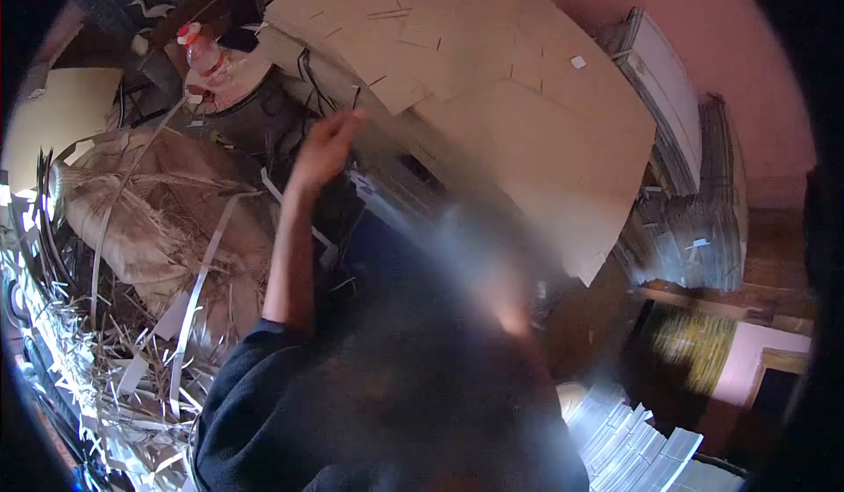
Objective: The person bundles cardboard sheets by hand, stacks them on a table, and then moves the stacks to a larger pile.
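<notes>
Grip of the left hand [327, 147] is up at the lower-left edge of the fanned cardboard sheets [492, 96], fingers half curled; whether it pinches one, I cannot tell. Sheets overlap, so each edge stands free for picking. Right hand [508, 312] is pure blur, grip unreadable.

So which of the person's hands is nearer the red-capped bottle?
Left. The left hand is raised below and right of the bottle, apart from it; the right hand is only a blur much lower, farther away.
</notes>
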{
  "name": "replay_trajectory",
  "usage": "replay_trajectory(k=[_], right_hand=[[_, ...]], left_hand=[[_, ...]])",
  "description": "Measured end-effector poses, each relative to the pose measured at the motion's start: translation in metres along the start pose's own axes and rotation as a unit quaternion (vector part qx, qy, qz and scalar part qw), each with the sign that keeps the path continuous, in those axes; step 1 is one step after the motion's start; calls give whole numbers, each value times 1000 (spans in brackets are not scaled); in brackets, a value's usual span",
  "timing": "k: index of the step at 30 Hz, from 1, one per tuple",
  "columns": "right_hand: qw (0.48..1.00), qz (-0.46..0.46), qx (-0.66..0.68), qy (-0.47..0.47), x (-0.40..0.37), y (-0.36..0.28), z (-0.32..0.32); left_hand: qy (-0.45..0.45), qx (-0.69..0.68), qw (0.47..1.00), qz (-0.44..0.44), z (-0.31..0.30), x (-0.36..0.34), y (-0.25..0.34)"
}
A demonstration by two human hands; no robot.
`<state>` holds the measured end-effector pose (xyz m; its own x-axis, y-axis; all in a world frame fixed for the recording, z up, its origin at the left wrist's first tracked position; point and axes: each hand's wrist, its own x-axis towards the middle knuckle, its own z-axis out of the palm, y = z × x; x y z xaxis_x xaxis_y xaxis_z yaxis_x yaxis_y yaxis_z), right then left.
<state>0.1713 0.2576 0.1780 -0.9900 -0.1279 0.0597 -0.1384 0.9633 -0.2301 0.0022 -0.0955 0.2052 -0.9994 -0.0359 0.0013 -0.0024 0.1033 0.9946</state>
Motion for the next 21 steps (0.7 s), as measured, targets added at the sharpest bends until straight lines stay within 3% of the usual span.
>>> replay_trajectory(k=[4, 6, 9, 13, 15, 18, 21], right_hand=[[998, 51, 5, 29, 0, -19, -24], [993, 78, 92, -1, 5, -20, -31], [993, 90, 67, 21, -1, -19, -34], [997, 72, 36, 10, 0, -24, -35], [998, 69, -7, -11, -1, -30, -31], [995, 42, -75, 59, -1, -27, -23], [997, 55, -41, 38, -2, -19, -10]], left_hand=[[-115, 71, 989, -61, 36, -12, -19], [-75, 191, 977, 61, 53, -11, -26], [-162, 126, 979, 7, 44, -6, 2], [-183, 187, 965, 12, 43, -10, 10], [-143, 264, 951, 72, 51, -13, -11], [-127, 241, 958, 87, 57, -9, -24], [-131, 242, 959, 70, 58, -5, -28]])
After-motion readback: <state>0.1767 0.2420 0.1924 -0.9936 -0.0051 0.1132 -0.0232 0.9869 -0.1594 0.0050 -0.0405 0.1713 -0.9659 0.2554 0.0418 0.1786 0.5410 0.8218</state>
